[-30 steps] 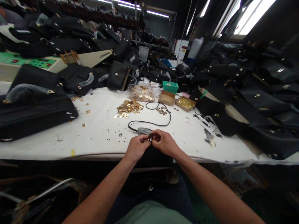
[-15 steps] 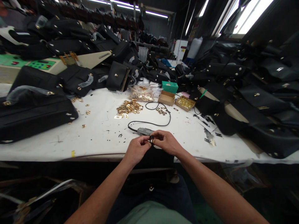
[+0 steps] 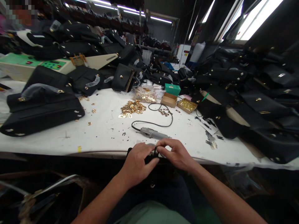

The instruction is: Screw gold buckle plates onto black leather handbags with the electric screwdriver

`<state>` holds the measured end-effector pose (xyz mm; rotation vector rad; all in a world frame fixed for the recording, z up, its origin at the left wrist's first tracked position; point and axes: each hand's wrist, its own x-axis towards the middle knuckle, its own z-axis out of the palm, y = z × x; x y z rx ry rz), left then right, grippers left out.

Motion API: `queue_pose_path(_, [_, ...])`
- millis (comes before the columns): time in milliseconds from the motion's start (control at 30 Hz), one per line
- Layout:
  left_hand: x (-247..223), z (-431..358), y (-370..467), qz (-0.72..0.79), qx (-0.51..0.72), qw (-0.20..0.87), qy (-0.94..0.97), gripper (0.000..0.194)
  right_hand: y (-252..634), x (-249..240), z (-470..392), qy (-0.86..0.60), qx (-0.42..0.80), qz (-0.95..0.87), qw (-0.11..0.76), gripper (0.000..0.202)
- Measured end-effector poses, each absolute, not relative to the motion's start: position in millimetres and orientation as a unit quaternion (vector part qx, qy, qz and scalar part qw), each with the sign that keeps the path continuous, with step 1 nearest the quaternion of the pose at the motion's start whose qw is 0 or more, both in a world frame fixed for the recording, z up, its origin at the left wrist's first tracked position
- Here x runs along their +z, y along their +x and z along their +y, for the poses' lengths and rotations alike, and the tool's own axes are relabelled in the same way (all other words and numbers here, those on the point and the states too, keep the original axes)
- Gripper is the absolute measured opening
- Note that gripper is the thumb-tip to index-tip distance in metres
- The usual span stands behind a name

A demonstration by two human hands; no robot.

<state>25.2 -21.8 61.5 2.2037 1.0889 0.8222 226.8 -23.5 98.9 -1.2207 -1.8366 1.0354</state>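
Just over the table's front edge, my left hand [image 3: 139, 162] is closed around a black leather piece [image 3: 149, 159], its thumb and fingers to either side. My right hand [image 3: 177, 154] pinches a small dark strip [image 3: 155, 151] that stands up from this piece, fingertips nearly touching the left hand. Whether the strip is a strap end or a separate part is too small to tell. Beyond both hands a grey electric screwdriver [image 3: 153, 133] lies on the white table, its black cord [image 3: 161, 125] looping away behind it. Dark material with a small shiny fitting [image 3: 152, 186] lies below my hands.
A pile of gold metal plates [image 3: 133, 107] lies mid-table. Behind are an open cardboard box [image 3: 169, 100], a box of small gold parts [image 3: 187, 105] and a green box [image 3: 172, 89]. Black bags [image 3: 44, 109] crowd the left; more bags [image 3: 268, 124] fill the right.
Both hands have moved slightly right and down toward the table edge. The left hand has turned and wrapped over the black piece. More of the screwdriver shows now, and the view has shifted.
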Motion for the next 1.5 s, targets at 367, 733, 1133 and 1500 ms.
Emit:
queue_pose_path(367, [58.2,-60.3,-1.2,0.29,0.079,0.579,0.758,0.02,216.8,98.1,-70.6,-0.457,0.585,-0.608,0.281,0.019])
queue_pose_path(733, [-5.3,-24.9,10.3,0.424,0.136,0.643,0.623,0.058,210.2,21.6,-0.5,-0.532,0.594,-0.536,0.277,0.02])
queue_pose_path(1133, [-1.3,-35.3,21.6,0.609,0.141,0.344,0.701,0.039,205.9,10.7,21.0,-0.584,0.562,-0.535,0.24,0.012])
queue_pose_path(1500, [2.9,-31.2,21.4,0.454,0.22,0.068,0.86,0.021,203.9,9.5,28.8,-0.635,0.5,-0.544,0.228,0.013])
